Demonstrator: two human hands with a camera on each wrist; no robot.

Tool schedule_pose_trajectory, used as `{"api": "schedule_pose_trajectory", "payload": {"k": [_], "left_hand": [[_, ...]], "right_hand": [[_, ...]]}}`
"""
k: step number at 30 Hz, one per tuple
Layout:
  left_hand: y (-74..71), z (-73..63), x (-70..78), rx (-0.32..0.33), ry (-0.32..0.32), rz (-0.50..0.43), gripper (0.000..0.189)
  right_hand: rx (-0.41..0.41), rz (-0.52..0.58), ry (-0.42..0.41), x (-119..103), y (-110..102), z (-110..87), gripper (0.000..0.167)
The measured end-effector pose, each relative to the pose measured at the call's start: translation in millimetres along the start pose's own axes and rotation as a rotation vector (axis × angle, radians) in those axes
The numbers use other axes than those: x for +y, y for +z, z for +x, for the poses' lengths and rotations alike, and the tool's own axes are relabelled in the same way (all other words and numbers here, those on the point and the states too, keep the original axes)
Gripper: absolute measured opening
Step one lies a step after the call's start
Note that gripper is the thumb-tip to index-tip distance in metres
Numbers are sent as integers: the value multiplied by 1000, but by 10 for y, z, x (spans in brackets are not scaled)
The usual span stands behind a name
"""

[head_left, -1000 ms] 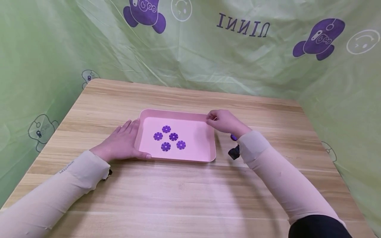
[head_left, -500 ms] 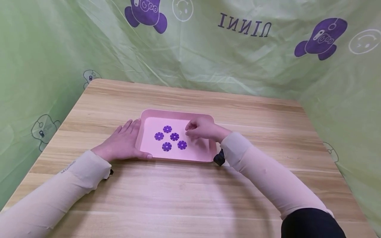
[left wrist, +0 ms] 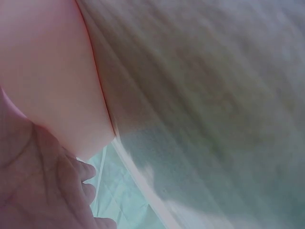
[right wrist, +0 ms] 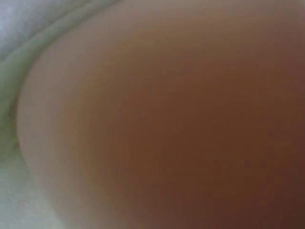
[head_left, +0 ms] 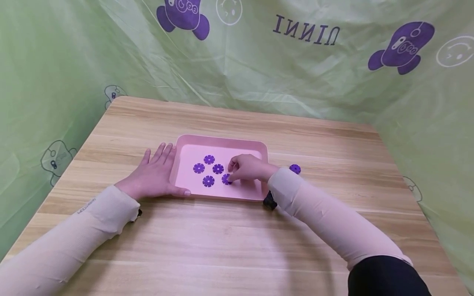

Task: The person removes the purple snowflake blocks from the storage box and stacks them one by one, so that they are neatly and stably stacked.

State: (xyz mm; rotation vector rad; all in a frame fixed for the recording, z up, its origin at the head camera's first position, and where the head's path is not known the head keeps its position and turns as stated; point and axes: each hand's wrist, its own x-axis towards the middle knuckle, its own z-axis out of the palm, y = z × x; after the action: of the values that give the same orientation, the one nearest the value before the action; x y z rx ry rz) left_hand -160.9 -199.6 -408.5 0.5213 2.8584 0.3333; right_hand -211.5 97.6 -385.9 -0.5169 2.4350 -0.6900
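Note:
A shallow pink tray (head_left: 222, 197) rests on the wooden table, with several purple notched interlocking discs (head_left: 208, 181) lying flat inside. At the tray's left side my left hand (head_left: 153, 176) is spread, its palm and straight fingers against the wall and its thumb along the front rim. My right hand (head_left: 249, 166) reaches in over the right wall. Its curled thumb and fingers pinch the right edge of the rightmost disc (head_left: 225, 179), partly covering it. Left palm and fingers (left wrist: 88, 193) show beside the tray wall (left wrist: 52, 76) in the left wrist view. Blurred skin fills the right wrist view.
One more purple disc (head_left: 295, 169) lies on the wooden table (head_left: 207, 246), right of the tray and close to the right sleeve. Black wrist-camera parts (head_left: 270, 202) hang below the right cuff. Green printed cloth (head_left: 296, 74) encloses the table's back and sides.
My right hand has moved from the tray's right rim leftward and down to the rightmost disc. The left hand stays at the tray. The disc on the table is more exposed now.

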Motion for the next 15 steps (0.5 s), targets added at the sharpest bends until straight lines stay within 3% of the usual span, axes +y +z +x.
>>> {"api": "schedule_pose_trajectory", "payload": {"k": [15], "left_hand": [[-36,-24,19,-9,-1,-3,150]], "right_hand": [[49,-164,-47,-30,145,27,25]]}}
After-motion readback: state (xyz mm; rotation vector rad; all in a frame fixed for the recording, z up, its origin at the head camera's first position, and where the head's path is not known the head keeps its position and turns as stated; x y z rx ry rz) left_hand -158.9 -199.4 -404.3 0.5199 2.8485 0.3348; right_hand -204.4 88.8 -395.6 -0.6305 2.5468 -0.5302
